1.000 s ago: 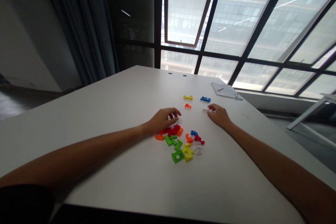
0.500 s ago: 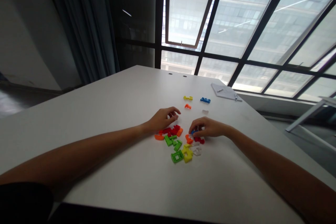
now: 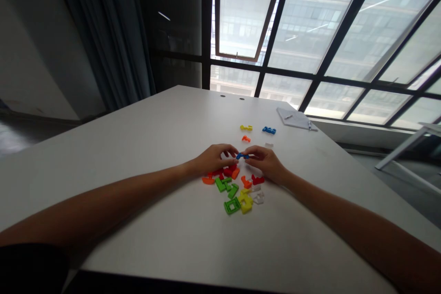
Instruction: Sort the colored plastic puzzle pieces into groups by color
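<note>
A small blue piece (image 3: pixel 242 156) is held just above the table between my two hands. My right hand (image 3: pixel 266 161) pinches its right end. The fingertips of my left hand (image 3: pixel 217 157) are closed at its left end. Below the hands lies a loose pile: red pieces (image 3: pixel 229 171), an orange piece (image 3: pixel 208 179), green pieces (image 3: pixel 223 184), a green square frame (image 3: pixel 232 206), a yellow piece (image 3: pixel 245 203) and a clear piece (image 3: pixel 259 197). Another orange piece (image 3: pixel 245 182) and a red piece (image 3: pixel 257 179) lie near my right wrist.
Farther back on the white table (image 3: pixel 155 128) are a yellow piece (image 3: pixel 246 127), a blue piece (image 3: pixel 269 130), an orange piece (image 3: pixel 245 138) and a clear piece (image 3: pixel 269 145). Paper (image 3: pixel 294 119) with pens lies at the back right.
My right hand has lifted a blue piece from the pile and moved left and away from me. My left hand has shifted slightly right, and its fingers have closed at the piece.
</note>
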Demonstrator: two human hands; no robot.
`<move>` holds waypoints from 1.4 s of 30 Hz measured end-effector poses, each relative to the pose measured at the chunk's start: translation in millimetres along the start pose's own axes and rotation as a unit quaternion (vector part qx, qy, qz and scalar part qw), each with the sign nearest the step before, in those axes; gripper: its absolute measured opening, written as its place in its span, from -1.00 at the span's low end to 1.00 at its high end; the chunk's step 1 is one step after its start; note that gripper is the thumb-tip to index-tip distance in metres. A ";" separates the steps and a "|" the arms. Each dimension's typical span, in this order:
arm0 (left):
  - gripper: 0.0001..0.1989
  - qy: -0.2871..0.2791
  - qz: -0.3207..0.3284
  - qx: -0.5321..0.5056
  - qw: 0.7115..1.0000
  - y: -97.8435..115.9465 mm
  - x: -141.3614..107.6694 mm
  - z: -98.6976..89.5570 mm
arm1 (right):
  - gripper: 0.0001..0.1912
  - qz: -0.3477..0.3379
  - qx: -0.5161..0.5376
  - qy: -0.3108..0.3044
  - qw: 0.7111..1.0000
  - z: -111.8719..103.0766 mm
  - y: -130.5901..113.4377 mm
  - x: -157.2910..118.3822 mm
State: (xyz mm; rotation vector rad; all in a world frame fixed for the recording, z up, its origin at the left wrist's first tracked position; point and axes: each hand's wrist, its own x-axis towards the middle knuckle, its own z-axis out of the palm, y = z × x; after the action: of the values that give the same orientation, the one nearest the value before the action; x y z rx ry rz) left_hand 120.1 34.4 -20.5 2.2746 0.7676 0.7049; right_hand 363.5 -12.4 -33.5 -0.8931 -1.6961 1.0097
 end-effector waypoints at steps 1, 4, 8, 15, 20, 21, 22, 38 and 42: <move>-0.65 -0.001 -0.002 0.001 1.000 -1.0 0.4 0.2 | -0.74 -0.009 -0.005 0.008 1.000 0.8 0.9 -0.4; -0.68 -0.007 -0.003 0.000 1.000 -2.5 0.9 0.6 | -0.84 -0.039 -0.026 0.021 0.999 2.1 3.0 -1.3; -0.69 0.000 0.002 -0.004 1.000 -2.3 0.9 0.6 | -0.90 -0.062 -0.086 0.032 0.994 3.3 3.9 -2.2; -0.74 0.030 0.010 -0.008 0.999 -3.8 2.0 0.7 | -0.82 -0.036 -0.104 0.013 0.994 3.6 5.0 -2.3; -0.75 0.030 0.006 -0.014 0.999 -3.3 1.7 0.8 | -0.77 -0.012 -0.095 0.020 0.995 4.1 7.0 -2.4; -0.75 0.030 0.005 -0.014 0.999 -3.3 1.6 1.0 | -0.75 -0.013 -0.092 0.023 0.995 4.3 6.9 -2.6; -0.74 0.030 0.003 -0.015 0.999 -3.4 1.6 1.1 | -0.73 -0.016 -0.089 0.027 0.996 4.4 6.7 -2.8; -0.62 0.003 -0.019 -0.036 0.999 -4.2 1.1 1.5 | -0.74 -0.024 -0.154 0.061 0.986 -2.6 3.6 -2.0; -0.62 -0.002 -0.017 -0.051 0.999 -4.3 1.3 1.5 | -0.72 -0.054 -0.189 0.146 0.970 -36.5 5.5 10.0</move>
State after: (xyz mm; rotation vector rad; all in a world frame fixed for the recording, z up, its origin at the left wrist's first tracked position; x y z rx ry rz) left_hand 120.5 37.5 -24.2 2.1660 0.7510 0.7077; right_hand 395.8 7.0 -26.9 -1.1199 -1.6858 0.4579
